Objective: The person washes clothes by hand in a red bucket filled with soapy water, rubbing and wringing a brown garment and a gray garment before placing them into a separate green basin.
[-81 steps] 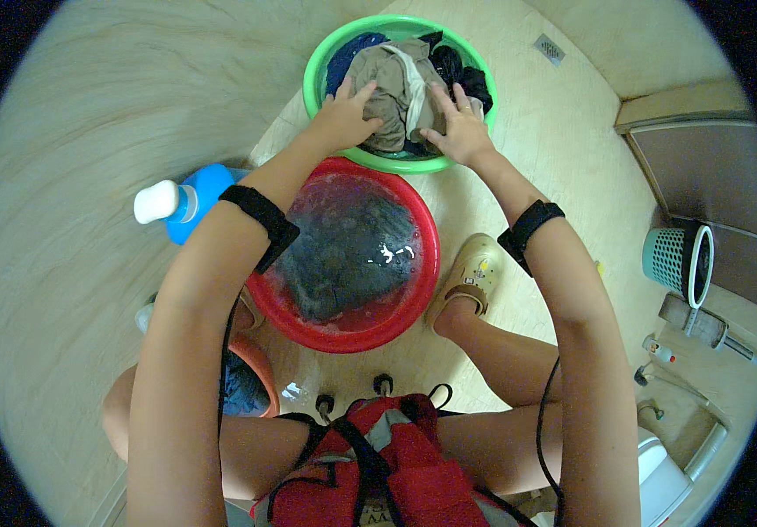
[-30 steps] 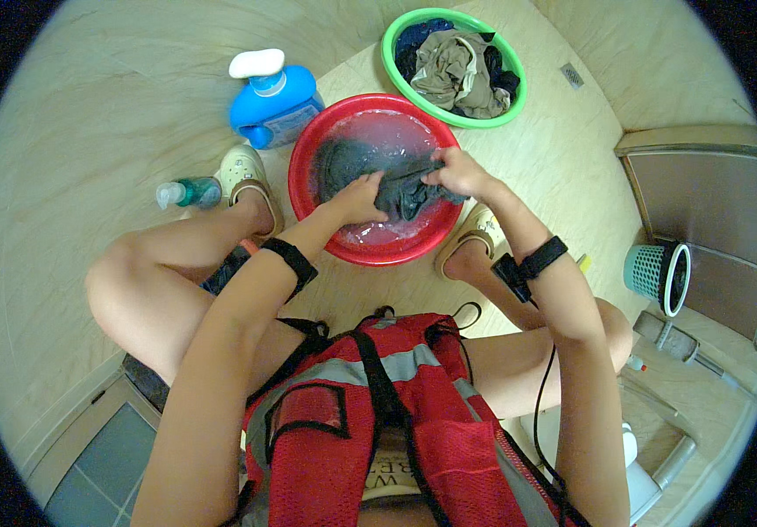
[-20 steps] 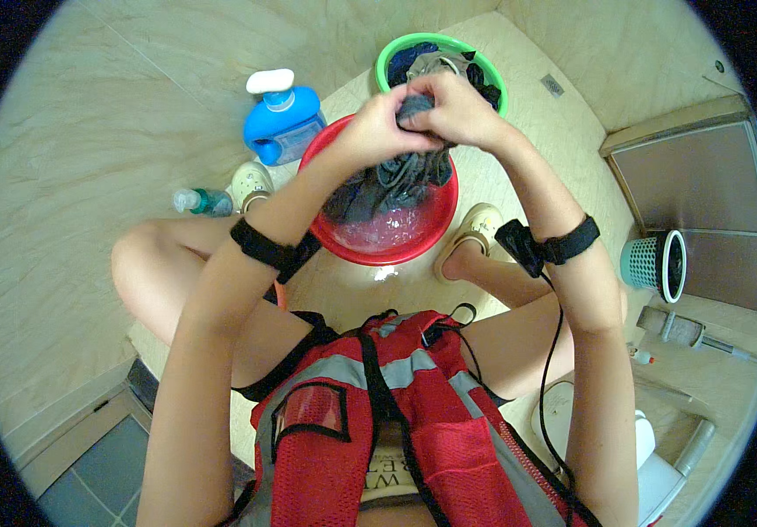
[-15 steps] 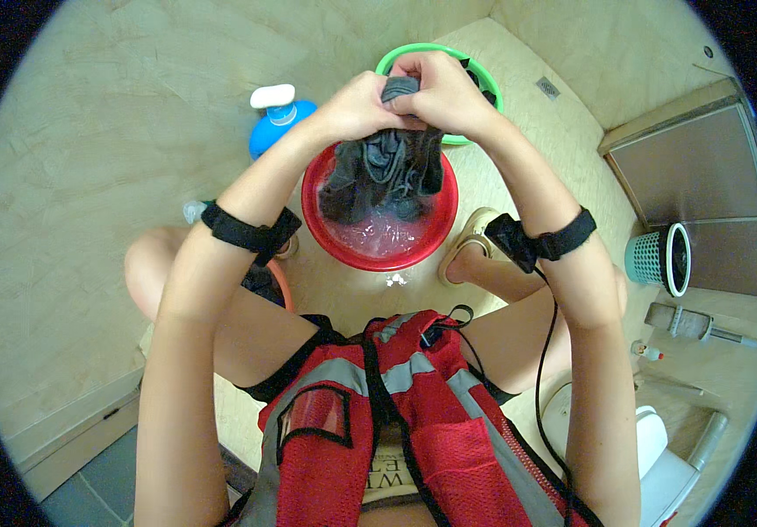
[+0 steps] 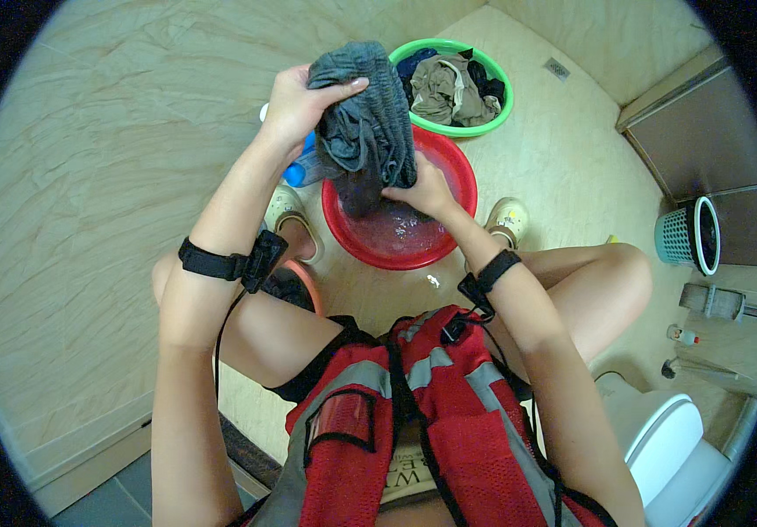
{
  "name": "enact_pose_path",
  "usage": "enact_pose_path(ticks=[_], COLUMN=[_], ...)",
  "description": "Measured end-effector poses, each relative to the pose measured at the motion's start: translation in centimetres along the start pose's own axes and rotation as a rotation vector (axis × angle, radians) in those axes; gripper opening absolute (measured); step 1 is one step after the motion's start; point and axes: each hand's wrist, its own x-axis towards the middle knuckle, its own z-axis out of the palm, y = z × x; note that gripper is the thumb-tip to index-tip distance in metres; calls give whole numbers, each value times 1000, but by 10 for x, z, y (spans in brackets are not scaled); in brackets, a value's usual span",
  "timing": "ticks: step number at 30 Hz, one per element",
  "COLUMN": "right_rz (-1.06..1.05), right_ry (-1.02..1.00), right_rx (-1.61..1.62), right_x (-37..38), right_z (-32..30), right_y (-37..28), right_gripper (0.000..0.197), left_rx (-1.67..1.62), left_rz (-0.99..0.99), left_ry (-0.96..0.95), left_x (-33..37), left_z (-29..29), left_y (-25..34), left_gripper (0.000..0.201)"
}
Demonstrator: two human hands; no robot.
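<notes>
Over the red basin (image 5: 466, 189) hangs a wet, dark grey garment (image 5: 363, 123) with a ribbed, gathered band along one edge. My left hand (image 5: 299, 104) grips its upper left side, thumb lying over the cloth and the other fingers behind it. Lower down, my right hand (image 5: 425, 189) pinches the garment's right edge above the basin. The garment's lower part droops into the basin, where foamy water (image 5: 396, 233) shows below it.
Behind the basin stands a green basin (image 5: 505, 104) heaped with clothes (image 5: 453, 88). A blue bottle (image 5: 302, 167) is partly hidden behind my left arm. An orange-rimmed tub (image 5: 306, 285) sits by my left leg. To the right are a teal wastebasket (image 5: 675, 237) and a toilet (image 5: 659, 439).
My hands have moved apart: the left up and left, the right down toward the red basin's right side. The garment, bunched between both hands before, now hangs spread out, showing its gathered band.
</notes>
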Motion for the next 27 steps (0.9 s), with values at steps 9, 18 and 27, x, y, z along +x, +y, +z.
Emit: enact_pose_path(ticks=[9,18,27], right_rz=[342,295,-47], right_ry=[250,95,170], right_rx=[153,578,812], right_x=[42,83,128], right_z=[-65,-193,-281], right_y=[31,-173,-341], right_gripper=[20,6,17], left_rx=[132,-58,-278], left_rz=[107,88,298], left_ry=[132,185,66], left_x=[-1,13,4], left_z=[-33,-78,-61], left_y=[25,85,239], left_gripper=[28,38,19])
